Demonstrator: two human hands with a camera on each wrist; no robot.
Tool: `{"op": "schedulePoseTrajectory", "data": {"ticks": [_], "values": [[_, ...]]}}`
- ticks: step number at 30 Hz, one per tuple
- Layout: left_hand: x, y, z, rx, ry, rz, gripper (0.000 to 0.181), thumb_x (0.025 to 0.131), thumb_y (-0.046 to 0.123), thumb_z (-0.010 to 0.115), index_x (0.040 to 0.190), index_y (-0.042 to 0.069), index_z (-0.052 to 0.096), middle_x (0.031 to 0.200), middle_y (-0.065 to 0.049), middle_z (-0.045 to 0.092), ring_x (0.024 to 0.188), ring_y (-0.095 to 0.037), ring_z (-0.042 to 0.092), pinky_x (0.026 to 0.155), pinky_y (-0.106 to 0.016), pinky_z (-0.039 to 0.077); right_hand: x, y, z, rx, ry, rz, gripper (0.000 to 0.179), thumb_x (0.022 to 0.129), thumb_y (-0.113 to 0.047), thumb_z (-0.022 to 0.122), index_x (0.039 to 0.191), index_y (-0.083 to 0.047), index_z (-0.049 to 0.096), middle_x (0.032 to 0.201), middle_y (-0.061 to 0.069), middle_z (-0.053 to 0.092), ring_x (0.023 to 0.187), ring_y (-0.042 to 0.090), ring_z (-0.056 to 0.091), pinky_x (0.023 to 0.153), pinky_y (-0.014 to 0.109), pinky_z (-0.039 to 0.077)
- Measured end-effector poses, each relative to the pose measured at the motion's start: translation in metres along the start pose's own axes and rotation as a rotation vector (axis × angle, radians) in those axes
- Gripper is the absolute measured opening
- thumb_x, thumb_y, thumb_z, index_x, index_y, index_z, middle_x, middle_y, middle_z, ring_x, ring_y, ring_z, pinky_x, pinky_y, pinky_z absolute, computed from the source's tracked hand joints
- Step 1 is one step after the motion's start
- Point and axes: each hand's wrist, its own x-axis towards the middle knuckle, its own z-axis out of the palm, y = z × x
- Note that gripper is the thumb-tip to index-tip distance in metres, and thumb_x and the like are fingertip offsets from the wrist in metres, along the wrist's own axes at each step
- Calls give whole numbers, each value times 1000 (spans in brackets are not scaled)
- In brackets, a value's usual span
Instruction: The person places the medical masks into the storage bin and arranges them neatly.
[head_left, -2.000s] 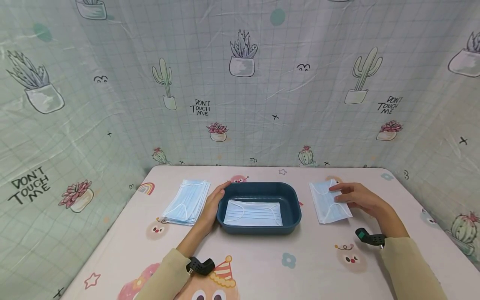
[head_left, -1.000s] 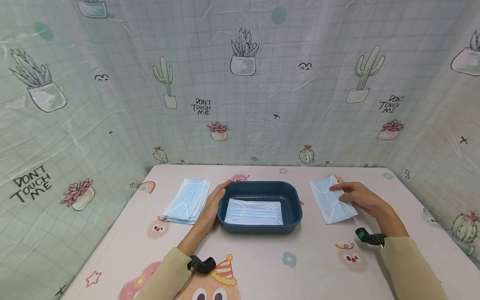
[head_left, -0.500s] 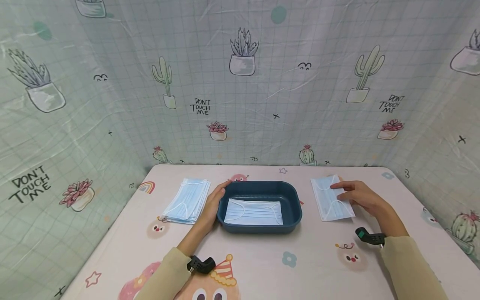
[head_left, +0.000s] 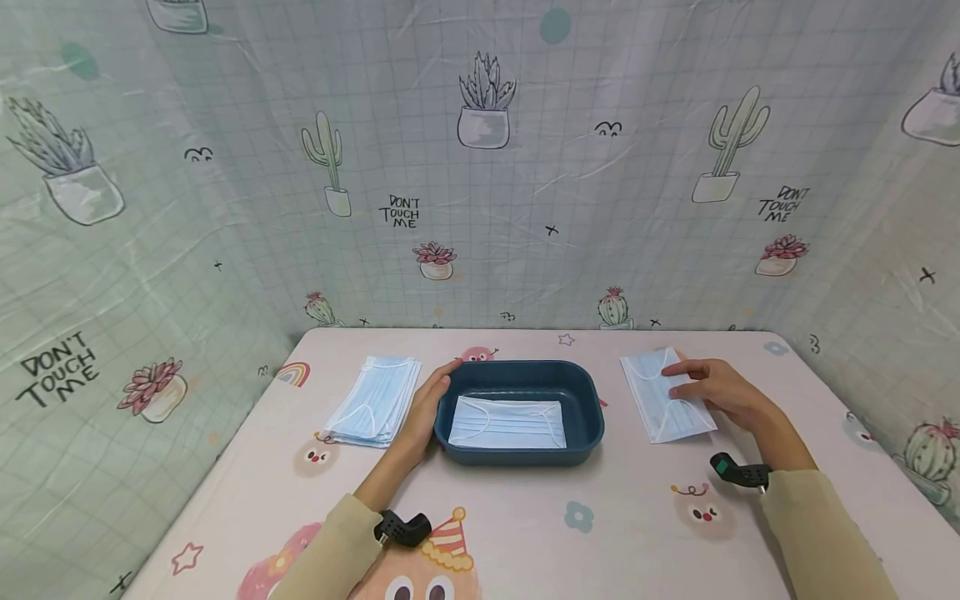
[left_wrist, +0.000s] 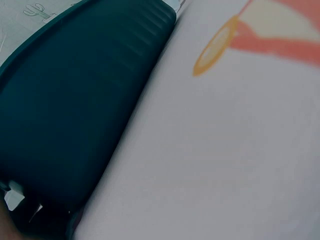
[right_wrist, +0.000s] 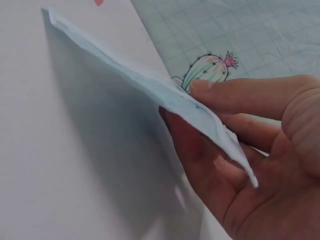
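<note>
In the head view, a dark blue rectangular bin point(head_left: 520, 457) stands mid-table with a light blue face mask point(head_left: 507, 424) lying flat inside, ear loops showing. My left hand point(head_left: 421, 411) rests along the bin's left wall, its fingertips at the upper left rim. The left wrist view shows the bin's side point(left_wrist: 65, 105) and only a sliver of that hand. To the right of the bin, my right hand point(head_left: 727, 396) pinches another face mask point(head_left: 651, 392). Thumb and fingers hold this mask point(right_wrist: 115, 70) on both faces in the right wrist view, tilted above the tabletop.
A stack of face masks point(head_left: 375, 400) lies left of the bin, beside the left hand. The table point(head_left: 525, 542) has a cartoon-printed cover. A patterned curtain point(head_left: 555, 167) hangs behind the table and along both sides.
The mask in my right hand has turned and shifted slightly, with small finger movements. The left hand, the bin and the stack hold their places.
</note>
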Motion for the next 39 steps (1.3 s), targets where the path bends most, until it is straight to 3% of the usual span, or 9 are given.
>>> {"op": "schedulePoseTrajectory", "data": {"ticks": [8, 14, 24, 39], "values": [[-1, 0, 0, 6, 0, -2, 49, 113, 32, 32, 157, 15, 45, 166, -3, 41, 159, -26, 27, 132, -51, 14, 0, -3, -2, 8, 19, -17, 57, 95, -13, 70, 145, 8, 50, 169, 33, 6, 152, 58, 15, 120, 72, 24], [-1, 2, 1, 5, 5, 1, 46, 113, 30, 32, 155, 20, 48, 165, -3, 41, 159, -25, 28, 132, -50, 15, -3, -9, -4, -9, 47, -35, 54, 96, -11, 68, 145, 7, 51, 166, 35, 19, 150, 56, 20, 119, 74, 24], [-1, 1, 0, 5, 1, -10, 47, 113, 29, 32, 156, 17, 45, 166, -3, 40, 159, -26, 27, 132, -51, 15, -5, -19, -3, -27, 88, -60, 52, 98, -12, 66, 144, 5, 51, 164, 32, 27, 150, 55, 21, 118, 77, 22], [-2, 0, 0, 8, -6, -3, 48, 113, 31, 32, 157, 16, 45, 166, -4, 40, 159, -26, 27, 132, -51, 15, -11, -35, -6, -40, 104, -93, 51, 99, -11, 65, 145, 6, 51, 165, 31, 27, 152, 55, 21, 118, 77, 22]]}}
